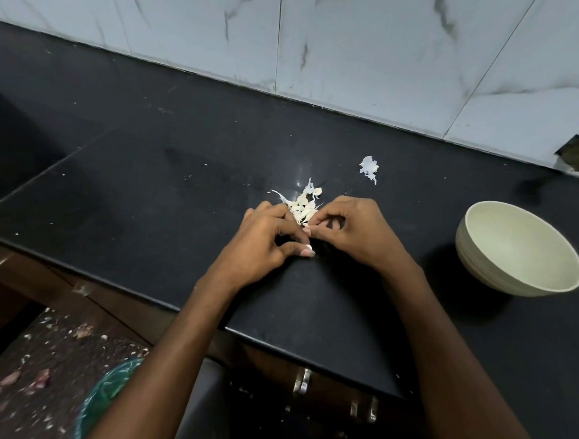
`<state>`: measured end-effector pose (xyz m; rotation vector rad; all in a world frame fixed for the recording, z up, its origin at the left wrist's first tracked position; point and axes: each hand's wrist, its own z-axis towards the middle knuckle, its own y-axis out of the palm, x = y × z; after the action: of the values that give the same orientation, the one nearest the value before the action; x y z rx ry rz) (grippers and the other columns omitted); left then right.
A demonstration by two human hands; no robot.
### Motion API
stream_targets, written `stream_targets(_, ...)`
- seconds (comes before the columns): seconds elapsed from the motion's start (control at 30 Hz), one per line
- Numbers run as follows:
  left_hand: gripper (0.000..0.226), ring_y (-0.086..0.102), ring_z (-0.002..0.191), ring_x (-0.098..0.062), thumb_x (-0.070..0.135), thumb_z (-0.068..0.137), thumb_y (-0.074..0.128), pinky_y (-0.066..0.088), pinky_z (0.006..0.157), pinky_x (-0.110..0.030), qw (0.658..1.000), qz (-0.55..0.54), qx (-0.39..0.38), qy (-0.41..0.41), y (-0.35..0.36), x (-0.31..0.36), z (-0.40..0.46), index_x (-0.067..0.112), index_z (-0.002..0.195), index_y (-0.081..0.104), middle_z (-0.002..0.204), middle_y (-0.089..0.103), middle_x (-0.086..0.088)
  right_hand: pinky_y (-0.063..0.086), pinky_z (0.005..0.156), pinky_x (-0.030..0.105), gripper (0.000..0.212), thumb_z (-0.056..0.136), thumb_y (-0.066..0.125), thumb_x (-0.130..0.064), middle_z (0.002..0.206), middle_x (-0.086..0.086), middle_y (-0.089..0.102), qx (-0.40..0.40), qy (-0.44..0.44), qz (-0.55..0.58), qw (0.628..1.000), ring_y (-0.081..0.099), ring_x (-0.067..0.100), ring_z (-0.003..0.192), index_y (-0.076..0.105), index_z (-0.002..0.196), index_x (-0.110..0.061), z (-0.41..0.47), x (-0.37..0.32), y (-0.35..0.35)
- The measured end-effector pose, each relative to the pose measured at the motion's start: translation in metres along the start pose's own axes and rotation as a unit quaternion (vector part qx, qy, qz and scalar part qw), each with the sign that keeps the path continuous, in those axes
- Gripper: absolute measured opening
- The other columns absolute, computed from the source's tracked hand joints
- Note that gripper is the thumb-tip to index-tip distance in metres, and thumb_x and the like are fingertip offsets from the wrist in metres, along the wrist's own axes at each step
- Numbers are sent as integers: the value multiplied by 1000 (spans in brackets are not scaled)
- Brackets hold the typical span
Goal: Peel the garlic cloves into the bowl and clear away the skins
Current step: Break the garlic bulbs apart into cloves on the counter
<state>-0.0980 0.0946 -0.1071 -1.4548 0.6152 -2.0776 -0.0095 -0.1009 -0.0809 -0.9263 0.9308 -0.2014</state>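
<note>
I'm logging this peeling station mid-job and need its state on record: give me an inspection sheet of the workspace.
Surface: black countertop, specked with small white flecks.
Job's things: pile of garlic cloves and skins just beyond the hands; cream bowl to the right, inside looks empty.
Clutter: loose garlic skin lying apart from the pile.
Grippers: left hand and right hand meet, fingertips pinching a small garlic clove.
Cables: nothing seen.
Surroundings: marble-look wall tiles with a broken hole; littered floor; drawer handles.
</note>
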Motion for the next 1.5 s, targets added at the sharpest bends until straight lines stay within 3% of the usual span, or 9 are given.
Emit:
stream_targets(0.17, 12, 58, 90, -17, 20, 80, 89, 48, 82, -30, 997, -52, -1, -60, -6, -3, 3, 25, 80, 78, 87, 67, 7, 39, 67, 6, 12, 80, 90, -19, 76, -15, 61, -3, -9, -19, 1000, 60, -6, 70, 81, 88, -18, 1, -5, 3)
stream_targets(0.5, 14, 61, 87, -12, 14, 80, 87, 45, 83, -26, 994, -83, -17, -63, -13, -8, -4, 25, 80, 78, 86, 69, 10, 44, 66, 16, 13, 86, 84, -18, 73, -10, 64, -14, 46, 3, 999, 55, 5, 61, 74, 92, -22, -23, -4, -2)
stream_targets(0.6, 15, 62, 88, -12, 12, 82, 86, 46, 86, -27, 994, -92, -15, -62, -13, -7, -6, 27, 84, 80, 87, 71, 7, 41, 71, 13, 24, 84, 87, -30, 85, -13, 63, -3, 15, -22, 1000, 56, 3, 71, 78, 106, -26, -18, -3, -2)
stream_targets(0.77, 23, 68, 88, -12, 9, 83, 85, 51, 86, -24, 989, -127, 8, -70, -14, -7, -8, 24, 100, 83, 86, 74, 5, 43, 74, 20, 9, 87, 85, -29, 92, -5, 59, -9, 7, -20, 1000, 56, 6, 82, 79, 93, -32, -21, -13, -1)
stream_targets(0.87, 26, 72, 88, -7, 7, 84, 84, 51, 89, -18, 985, -154, 4, -82, -15, -8, -8, 19, 107, 82, 86, 78, 6, 42, 72, 15, 9, 85, 86, -24, 89, -3, 61, -2, 13, 24, 1000, 59, 12, 78, 81, 91, -28, -32, -23, -1)
stream_targets(1.07, 17, 75, 98, -8, 21, 93, 78, 56, 97, -35, 977, -176, 51, -109, -14, -7, -7, 21, 110, 81, 94, 80, 9, 48, 78, 15, 21, 82, 88, -22, 91, -6, 70, -17, 40, 77, 996, 67, 7, 82, 83, 102, -25, -35, -15, -4)
stream_targets(1.2, 18, 68, 79, -12, 20, 86, 85, 54, 77, -26, 981, -127, 112, -91, -9, -11, 3, 21, 104, 81, 92, 75, 7, 46, 76, 10, 17, 85, 85, -15, 93, -4, 72, 61, 94, 50, 992, 65, 1, 76, 82, 98, -25, -11, 4, -22)
stream_targets(1.37, 22, 54, 69, -1, 17, 78, 90, 39, 69, -11, 996, -50, 29, -64, -10, -15, 24, 20, 98, 82, 99, 66, 7, 48, 75, 21, 11, 83, 88, -20, 89, -1, 68, 1, 102, -13, 995, 62, 6, 71, 81, 90, -23, 5, 10, -6)
stream_targets(1.5, 14, 53, 67, -3, 12, 79, 88, 41, 66, -15, 997, -47, 34, -44, -9, -19, 36, 20, 89, 82, 90, 67, 3, 43, 71, 20, 12, 86, 85, -22, 86, -5, 64, -1, 88, -21, 996, 55, 2, 67, 77, 84, -30, 6, 14, -4)
